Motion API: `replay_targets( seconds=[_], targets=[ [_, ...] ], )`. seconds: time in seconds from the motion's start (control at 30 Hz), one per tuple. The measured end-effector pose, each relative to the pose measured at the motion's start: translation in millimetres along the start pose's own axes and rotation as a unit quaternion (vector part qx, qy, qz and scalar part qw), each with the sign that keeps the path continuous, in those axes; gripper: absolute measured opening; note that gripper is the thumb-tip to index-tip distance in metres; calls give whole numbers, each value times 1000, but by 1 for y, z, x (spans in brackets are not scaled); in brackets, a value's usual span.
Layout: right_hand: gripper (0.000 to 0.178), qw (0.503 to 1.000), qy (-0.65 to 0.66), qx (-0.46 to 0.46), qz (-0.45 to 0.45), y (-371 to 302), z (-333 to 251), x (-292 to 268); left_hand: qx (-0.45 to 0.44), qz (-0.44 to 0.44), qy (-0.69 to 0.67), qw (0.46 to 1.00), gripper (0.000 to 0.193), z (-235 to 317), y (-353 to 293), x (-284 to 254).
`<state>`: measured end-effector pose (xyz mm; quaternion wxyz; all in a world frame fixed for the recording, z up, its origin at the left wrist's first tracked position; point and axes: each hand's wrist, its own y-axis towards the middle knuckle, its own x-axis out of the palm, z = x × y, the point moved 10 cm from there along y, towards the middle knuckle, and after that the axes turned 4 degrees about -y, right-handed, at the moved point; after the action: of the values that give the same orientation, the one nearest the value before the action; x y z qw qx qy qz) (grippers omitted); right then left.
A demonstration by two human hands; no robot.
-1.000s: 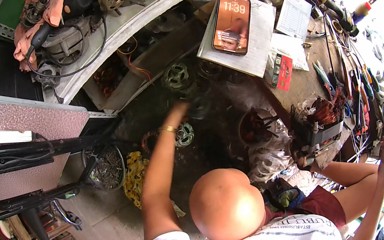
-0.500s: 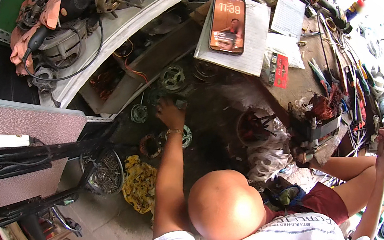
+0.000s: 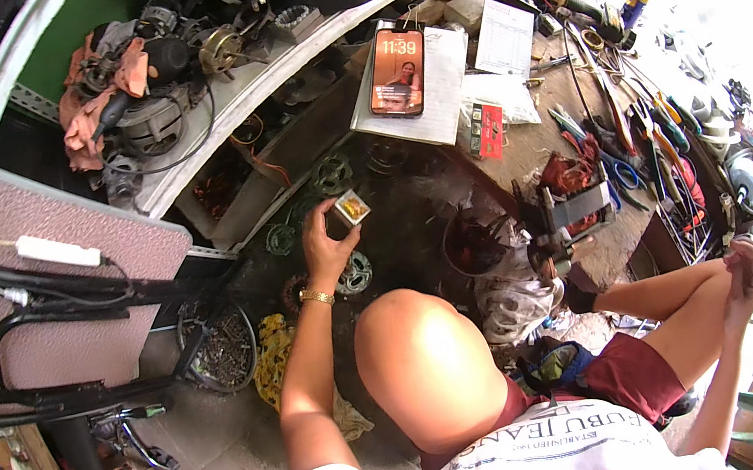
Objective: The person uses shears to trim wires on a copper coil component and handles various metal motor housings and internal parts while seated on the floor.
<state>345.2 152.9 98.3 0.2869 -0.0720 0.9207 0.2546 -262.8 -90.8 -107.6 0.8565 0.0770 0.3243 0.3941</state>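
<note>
My left hand (image 3: 329, 248) grips a small square white-edged box (image 3: 353, 207) with a yellow and orange face, between the thumb and fingers. It is raised over the dark floor area. Near that hand lie round greenish metal rings (image 3: 332, 175), like motor end covers, and another ring-shaped metal part (image 3: 355, 272) lies below the box. Off to the right, my right hand (image 3: 746, 266) rests by my bent knee with its fingers curled. Whether anything is inside them is hidden.
A phone (image 3: 397, 72) lies on an open notebook (image 3: 456, 112) on the bench. Pliers and scissors (image 3: 623, 174) crowd its right side, near a wire-wound motor part (image 3: 579, 206). At left stand a basin of small metal parts (image 3: 221, 346) and a yellow patterned cloth (image 3: 270, 362).
My left hand has come up from among the metal parts with the small box in its grip. My right hand stays by the knee. The view has shifted.
</note>
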Motion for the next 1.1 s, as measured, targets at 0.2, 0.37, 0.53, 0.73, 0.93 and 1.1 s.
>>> replay_targets(
  seconds=[0.2,0.37,0.53,0.73,0.93,1.1],
  targets=[
    [15,990,136,-40,-16,-11,-83,66,250,-2,12,968,50,218,29,-66],
    [23,961,244,-110,-66,-28,-160,94,350,-34,-8,936,51,345,17,-71],
    [34,940,268,-159,-137,-43,-194,94,367,-95,-113,918,54,403,-16,-34],
    [69,940,240,-175,-166,-59,-202,79,-21,-224,-498,838,56,395,-63,56],
    [78,953,245,-140,-114,-68,-183,51,-401,-376,-601,580,48,394,-136,144],
    [56,963,214,-162,-20,-81,-155,-2,-336,-459,-524,634,48,429,-159,171]
  ],
)
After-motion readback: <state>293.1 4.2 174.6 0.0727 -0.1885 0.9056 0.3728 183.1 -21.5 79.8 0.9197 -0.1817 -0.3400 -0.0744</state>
